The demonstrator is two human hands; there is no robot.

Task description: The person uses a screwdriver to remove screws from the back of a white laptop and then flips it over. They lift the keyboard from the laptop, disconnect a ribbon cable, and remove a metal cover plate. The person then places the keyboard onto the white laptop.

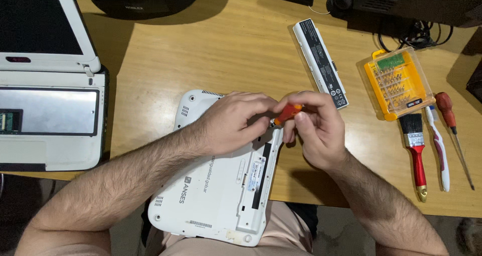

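The small orange screwdriver (287, 114) stood pinched in the right hand (314, 128), steadied by the left hand (231, 123), over a white upturned laptop (216, 195) overhanging the wooden table (226, 50).

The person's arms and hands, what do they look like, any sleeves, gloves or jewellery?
Both forearms are bare and hairy, with no sleeves reaching into view. The left hand and right hand wear no gloves; no watch or wristband shows on either wrist. No ring is visible on the fingers that show, though some are hidden.
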